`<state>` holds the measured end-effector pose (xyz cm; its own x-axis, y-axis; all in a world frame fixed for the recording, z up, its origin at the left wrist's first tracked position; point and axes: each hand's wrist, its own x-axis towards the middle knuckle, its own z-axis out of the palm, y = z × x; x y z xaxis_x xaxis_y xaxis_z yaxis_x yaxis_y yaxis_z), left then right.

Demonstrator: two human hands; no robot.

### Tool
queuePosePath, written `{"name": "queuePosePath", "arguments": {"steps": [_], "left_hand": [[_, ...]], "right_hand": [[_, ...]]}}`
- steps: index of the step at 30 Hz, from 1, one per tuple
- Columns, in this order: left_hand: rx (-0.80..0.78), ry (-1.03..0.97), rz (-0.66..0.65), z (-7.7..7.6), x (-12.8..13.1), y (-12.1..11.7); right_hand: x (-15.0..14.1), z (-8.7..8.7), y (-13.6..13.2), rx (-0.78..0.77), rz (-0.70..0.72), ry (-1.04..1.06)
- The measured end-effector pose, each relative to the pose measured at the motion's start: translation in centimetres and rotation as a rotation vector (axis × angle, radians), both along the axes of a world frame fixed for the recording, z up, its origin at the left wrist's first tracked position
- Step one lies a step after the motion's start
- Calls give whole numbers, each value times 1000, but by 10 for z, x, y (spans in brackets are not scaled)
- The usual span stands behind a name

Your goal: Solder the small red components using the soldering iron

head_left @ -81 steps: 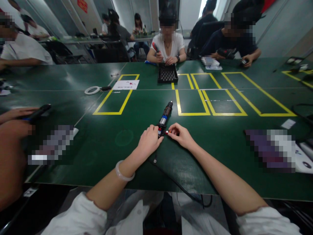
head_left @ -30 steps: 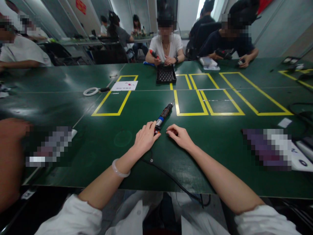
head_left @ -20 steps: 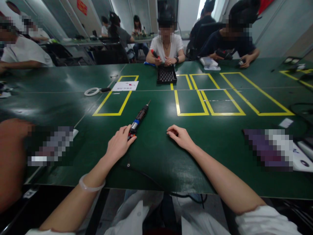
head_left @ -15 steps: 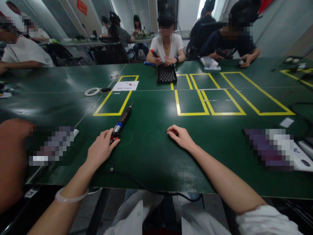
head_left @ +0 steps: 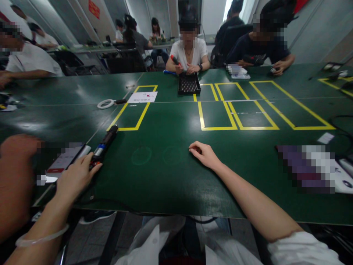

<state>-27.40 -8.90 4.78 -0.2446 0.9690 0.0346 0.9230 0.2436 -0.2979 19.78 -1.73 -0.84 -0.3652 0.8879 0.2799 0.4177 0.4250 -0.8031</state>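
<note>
One table (head_left: 171, 176) spans the frame; two hands over it: left hand (head_left: 74, 176), lower left, palm down, closed on the rear of the one driver (head_left: 104, 143), whose tip points up-right, grip end hidden by fingers; right hand (head_left: 202, 152), centre, fingers curled narrow, contents can't tell. One tray (head_left: 189, 85) upper centre, one sheet (head_left: 143, 96) upper left, one tape roll (head_left: 106, 104) beside it; left forearm cut off at the frame edge.
</note>
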Motion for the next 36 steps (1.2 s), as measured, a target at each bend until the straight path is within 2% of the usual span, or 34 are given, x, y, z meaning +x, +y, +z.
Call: {"name": "queuePosePath", "arguments": {"steps": [5,11,17,19,21,23,26,30,33,36], "left_hand": [[142,176,-1,8,30,-14],[120,230,57,3,36,-13],[136,77,137,11,31,-7],[201,-48,134,14,36,-3],[267,-253,85,13,48,3],[305,-505,-20,11,70,13],[311,-875,-202,6,118,32],[174,-1317,-346,5,200,54],[48,-1495,-395,0,256,64],[-31,-1563,-455,-12,292,71]], "right_hand": [[0,-2,0,-2,1,-2],[0,0,0,-5,8,-15],[0,1,-1,2,10,-32],[0,1,-1,-1,13,-31],[0,2,-1,-3,14,-27],[0,4,-1,-5,11,-30],[0,6,-1,0,6,-42],[0,4,-1,-23,15,5],[1,0,-2,-99,65,163],[1,-3,-1,-170,129,292]]}}
